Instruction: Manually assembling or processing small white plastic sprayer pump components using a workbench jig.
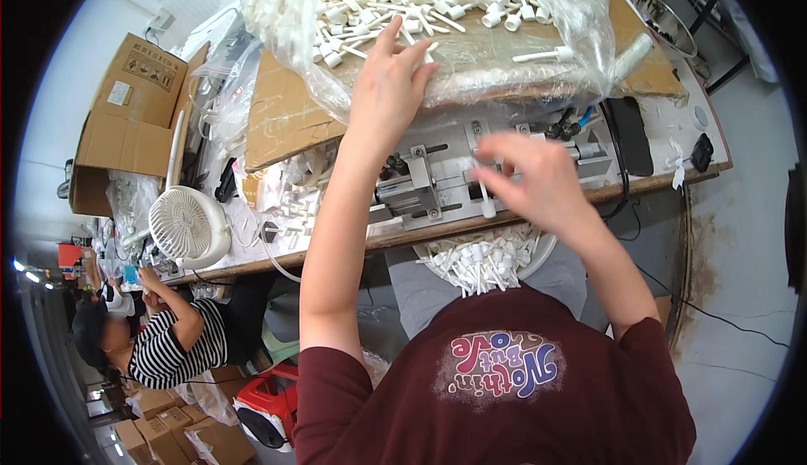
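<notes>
My left hand [391, 87] reaches over the near edge of a large heap of white plastic pieces [378, 3], each a thin stem with a wider round cap. Its fingers are spread; a bit of white shows by the fingertips, too small to make out. Over a metal fixture [412, 192] at the bench's front edge is my right hand [530, 175], blurred, with thumb and forefinger apart. Just below that thumb, a single white capped piece [487, 205] points cap down; whether it touches the thumb I cannot tell. A bowl [551, 255] of similar pieces rests on my lap.
Clear plastic sheeting [580, 36] and cardboard [277, 120] lie under the heap. A white fan [189, 225] and a carton [126, 120] are at left, a black phone-like slab [629, 137] at right. Another person [181, 339] in stripes works at far left.
</notes>
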Demonstrator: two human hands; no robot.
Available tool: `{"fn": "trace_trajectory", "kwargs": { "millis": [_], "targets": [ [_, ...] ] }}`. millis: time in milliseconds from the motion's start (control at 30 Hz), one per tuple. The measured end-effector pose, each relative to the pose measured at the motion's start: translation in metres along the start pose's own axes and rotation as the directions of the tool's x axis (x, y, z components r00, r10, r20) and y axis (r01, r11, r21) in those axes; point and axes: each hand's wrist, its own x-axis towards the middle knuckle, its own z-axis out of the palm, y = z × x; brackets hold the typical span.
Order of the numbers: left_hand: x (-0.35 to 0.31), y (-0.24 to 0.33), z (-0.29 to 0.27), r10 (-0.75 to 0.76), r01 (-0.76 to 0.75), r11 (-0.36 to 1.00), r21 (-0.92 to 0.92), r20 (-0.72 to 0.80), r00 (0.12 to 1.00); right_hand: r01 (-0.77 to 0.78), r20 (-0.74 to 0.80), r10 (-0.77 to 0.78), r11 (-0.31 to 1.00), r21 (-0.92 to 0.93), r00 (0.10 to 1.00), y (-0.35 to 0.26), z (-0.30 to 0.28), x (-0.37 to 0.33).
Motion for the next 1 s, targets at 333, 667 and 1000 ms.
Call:
{"fn": "trace_trajectory", "kwargs": {
  "millis": [333, 667, 1000],
  "targets": [
    [-0.057, 0.061, -0.064, -0.054, 0.010, 0.983, -0.183, -0.234, 0.971, -0.101, -0.088, 0.077, 0.945, -0.311, 0.993, 0.068, 0.041, 0.215],
    [-0.152, 0.091, -0.055, -0.208, 0.174, 0.905, -0.388, -0.047, 0.977, -0.274, 0.069, 0.325, 0.878, -0.392, 0.943, 0.065, 0.081, 0.248],
    [-0.181, 0.101, -0.018, -0.137, 0.172, 0.881, -0.441, 0.110, 0.984, 0.025, 0.525, 0.038, 0.993, -0.111, 0.850, 0.091, 0.012, 0.203]
  ]
}}
